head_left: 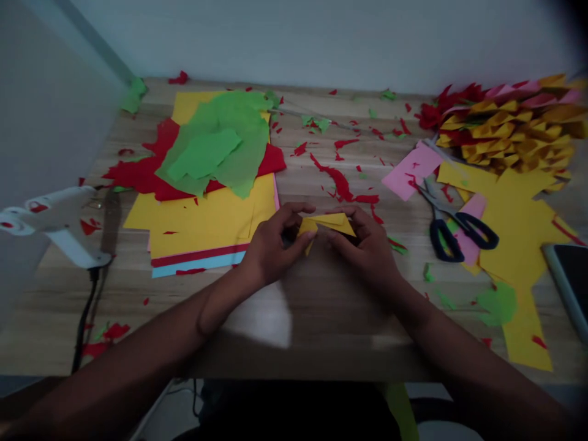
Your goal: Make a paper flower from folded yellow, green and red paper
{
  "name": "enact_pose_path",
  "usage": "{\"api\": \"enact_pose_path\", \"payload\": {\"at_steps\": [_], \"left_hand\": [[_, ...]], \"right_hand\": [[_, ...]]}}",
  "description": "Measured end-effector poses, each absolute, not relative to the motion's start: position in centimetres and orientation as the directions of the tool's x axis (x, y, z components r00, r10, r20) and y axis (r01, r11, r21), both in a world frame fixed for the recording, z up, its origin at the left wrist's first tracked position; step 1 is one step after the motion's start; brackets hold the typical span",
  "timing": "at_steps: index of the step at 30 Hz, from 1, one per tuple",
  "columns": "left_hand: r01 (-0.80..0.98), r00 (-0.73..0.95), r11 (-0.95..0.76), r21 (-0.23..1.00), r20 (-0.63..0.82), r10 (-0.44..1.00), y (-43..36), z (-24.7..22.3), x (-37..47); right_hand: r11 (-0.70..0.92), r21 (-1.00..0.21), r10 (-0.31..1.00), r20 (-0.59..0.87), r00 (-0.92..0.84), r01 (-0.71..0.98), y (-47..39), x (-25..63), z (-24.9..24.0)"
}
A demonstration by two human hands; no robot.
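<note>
A small folded piece of yellow paper is held between both hands above the table, near its front middle. My left hand pinches its left end between thumb and fingers. The right end lies in my right hand, with the thumb below and the fingers curled behind it. The paper has slanted folded edges and a pointed right corner. Just left of my left hand is a stack of coloured sheets, yellow on top with red and light blue edges below. Scissors with dark handles lie right of my right hand.
Green crepe paper and red crepe paper cover the stack's back. A white glue gun with a black cord stands left. Folded yellow pieces pile at back right. Yellow offcuts, a pink sheet and a phone lie right.
</note>
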State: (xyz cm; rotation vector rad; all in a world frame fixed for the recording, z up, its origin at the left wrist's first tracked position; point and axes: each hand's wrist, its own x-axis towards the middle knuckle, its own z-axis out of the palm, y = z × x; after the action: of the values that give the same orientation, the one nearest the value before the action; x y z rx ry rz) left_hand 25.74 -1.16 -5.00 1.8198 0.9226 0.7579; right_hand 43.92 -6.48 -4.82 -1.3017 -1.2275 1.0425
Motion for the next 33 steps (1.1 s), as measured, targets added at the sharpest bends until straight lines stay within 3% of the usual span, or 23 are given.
{"api": "enact_pose_path", "payload": {"at_steps": [15,23,33], "left_hand": [[0.387,0.613,-0.409,0.826,0.1,0.784,-1.03,-4.69,25.44],[0.343,0.645,-0.414,0.843,0.109,0.756,-1.05,-4.51,25.63],[0.278,0.505,-0.244,0.929,0.075,0.86,-1.0,-4.34,25.72]], "right_hand": [[0.058,-0.986,0.998,0.056,-0.019,0.156,-7.32,43.93,-4.01],[-0.004,-0.952,0.997,0.02,0.074,0.305,-6.7,43.8,-4.66],[-0.008,-0.92,1.0,0.0,0.021,0.393,-7.06,43.75,-4.42]]}}
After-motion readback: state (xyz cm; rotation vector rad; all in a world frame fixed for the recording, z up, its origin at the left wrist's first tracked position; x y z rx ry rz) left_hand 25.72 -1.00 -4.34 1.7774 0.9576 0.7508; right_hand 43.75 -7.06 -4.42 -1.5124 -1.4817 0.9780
